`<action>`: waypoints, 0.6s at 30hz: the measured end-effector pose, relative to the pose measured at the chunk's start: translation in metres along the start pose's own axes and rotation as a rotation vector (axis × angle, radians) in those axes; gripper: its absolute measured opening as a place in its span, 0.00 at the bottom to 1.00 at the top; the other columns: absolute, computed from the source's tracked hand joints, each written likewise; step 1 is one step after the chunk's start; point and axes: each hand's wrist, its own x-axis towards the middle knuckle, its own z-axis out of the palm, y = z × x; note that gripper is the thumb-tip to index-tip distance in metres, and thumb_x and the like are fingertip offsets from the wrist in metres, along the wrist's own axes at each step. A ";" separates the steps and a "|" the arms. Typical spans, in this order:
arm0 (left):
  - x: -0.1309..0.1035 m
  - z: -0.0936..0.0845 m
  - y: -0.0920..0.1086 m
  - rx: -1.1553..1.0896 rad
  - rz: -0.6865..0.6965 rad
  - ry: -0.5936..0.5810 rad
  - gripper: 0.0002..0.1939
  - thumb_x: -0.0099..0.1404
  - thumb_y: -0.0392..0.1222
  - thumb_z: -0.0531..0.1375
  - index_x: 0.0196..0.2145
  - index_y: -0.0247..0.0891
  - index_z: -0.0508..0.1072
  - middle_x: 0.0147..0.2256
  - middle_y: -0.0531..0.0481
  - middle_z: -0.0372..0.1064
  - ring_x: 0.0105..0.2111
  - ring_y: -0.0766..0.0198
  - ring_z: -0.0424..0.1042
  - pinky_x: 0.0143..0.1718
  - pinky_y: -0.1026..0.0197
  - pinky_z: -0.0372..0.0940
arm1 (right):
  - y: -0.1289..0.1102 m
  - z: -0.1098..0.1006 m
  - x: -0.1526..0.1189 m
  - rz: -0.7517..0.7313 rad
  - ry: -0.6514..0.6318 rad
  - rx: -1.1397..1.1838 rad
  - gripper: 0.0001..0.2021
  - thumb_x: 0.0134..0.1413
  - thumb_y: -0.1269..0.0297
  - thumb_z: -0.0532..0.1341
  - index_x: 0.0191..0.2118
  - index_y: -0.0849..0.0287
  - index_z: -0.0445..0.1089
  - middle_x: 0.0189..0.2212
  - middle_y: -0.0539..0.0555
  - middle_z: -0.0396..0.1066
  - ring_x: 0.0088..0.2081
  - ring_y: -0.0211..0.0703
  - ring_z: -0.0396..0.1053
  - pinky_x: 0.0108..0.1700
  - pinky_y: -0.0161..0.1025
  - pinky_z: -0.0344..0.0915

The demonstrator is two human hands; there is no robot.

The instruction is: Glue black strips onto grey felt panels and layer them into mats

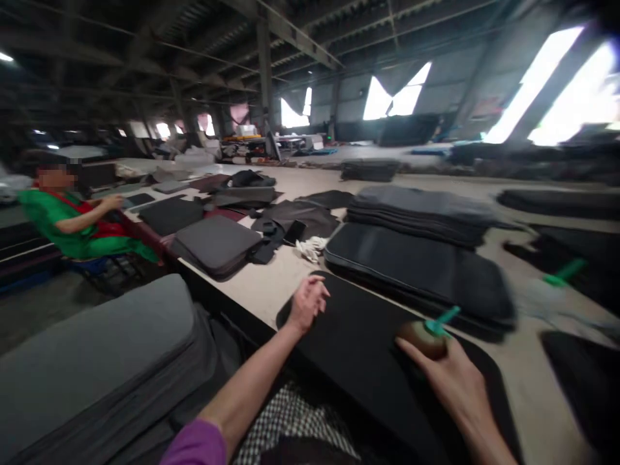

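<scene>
A flat black panel with rounded corners (358,349) lies on the table in front of me. My right hand (453,374) is wrapped round a squeeze bottle (420,340) with brownish contents and a green nozzle cap. The bottle is tilted on its side over the panel's right part, its nozzle pointing up and right. At the panel's far left end, my left hand (307,303) is raised with loosely bent, parted fingers and nothing in them. Whether it touches the panel I cannot tell.
Stacked black panels (416,271) lie just beyond. A dark grey stack (217,245), a phone (294,232) and white cord (310,248) are farther left. Another green-nozzled bottle (564,274) stands right. Grey panels (97,361) are piled left; a person in green (72,219) sits beyond.
</scene>
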 end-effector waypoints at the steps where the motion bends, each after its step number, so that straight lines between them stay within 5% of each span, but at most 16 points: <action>1: 0.003 -0.004 0.001 -0.067 -0.027 0.031 0.17 0.73 0.52 0.53 0.49 0.36 0.65 0.33 0.51 0.71 0.17 0.75 0.58 0.15 0.71 0.48 | -0.003 -0.004 -0.003 0.083 0.005 0.086 0.30 0.31 0.45 0.79 0.40 0.56 0.76 0.34 0.57 0.75 0.37 0.60 0.74 0.45 0.53 0.71; 4: 0.020 -0.022 0.000 -0.223 -0.112 0.103 0.16 0.75 0.52 0.48 0.47 0.38 0.64 0.30 0.54 0.66 0.17 0.76 0.52 0.16 0.71 0.46 | -0.012 -0.008 -0.006 0.209 0.070 0.594 0.34 0.29 0.51 0.80 0.43 0.62 0.73 0.39 0.60 0.75 0.42 0.57 0.73 0.53 0.53 0.68; 8: 0.028 -0.046 0.003 -0.279 -0.197 0.139 0.14 0.70 0.51 0.57 0.43 0.38 0.67 0.29 0.56 0.64 0.18 0.76 0.54 0.16 0.72 0.47 | -0.007 -0.024 -0.006 0.199 0.133 0.776 0.34 0.40 0.43 0.74 0.48 0.59 0.69 0.46 0.57 0.73 0.49 0.51 0.73 0.51 0.45 0.72; 12: 0.004 -0.056 0.016 -0.130 -0.204 0.086 0.16 0.66 0.49 0.64 0.46 0.37 0.71 0.32 0.54 0.69 0.21 0.73 0.62 0.16 0.71 0.51 | 0.013 -0.069 -0.011 0.176 0.213 0.891 0.32 0.43 0.46 0.76 0.51 0.53 0.68 0.50 0.53 0.71 0.49 0.50 0.73 0.46 0.43 0.75; 14: -0.010 -0.054 0.021 0.135 -0.163 -0.064 0.16 0.69 0.51 0.62 0.49 0.39 0.73 0.36 0.51 0.73 0.25 0.70 0.69 0.21 0.68 0.60 | 0.026 -0.095 -0.014 0.138 0.290 0.796 0.32 0.40 0.50 0.78 0.50 0.53 0.69 0.48 0.52 0.72 0.48 0.49 0.73 0.46 0.41 0.75; 16: -0.020 -0.047 0.023 0.448 -0.060 -0.323 0.20 0.71 0.52 0.59 0.56 0.42 0.71 0.46 0.46 0.76 0.38 0.62 0.76 0.37 0.61 0.71 | 0.039 -0.118 -0.018 0.111 0.318 0.552 0.32 0.38 0.51 0.79 0.49 0.55 0.70 0.45 0.53 0.74 0.45 0.50 0.73 0.46 0.41 0.74; 18: -0.025 -0.036 0.024 0.685 0.116 -0.627 0.26 0.72 0.54 0.57 0.64 0.46 0.65 0.59 0.44 0.70 0.56 0.54 0.71 0.58 0.51 0.65 | 0.053 -0.134 -0.024 0.109 0.277 0.290 0.32 0.39 0.49 0.78 0.50 0.55 0.71 0.44 0.54 0.74 0.44 0.52 0.74 0.45 0.43 0.74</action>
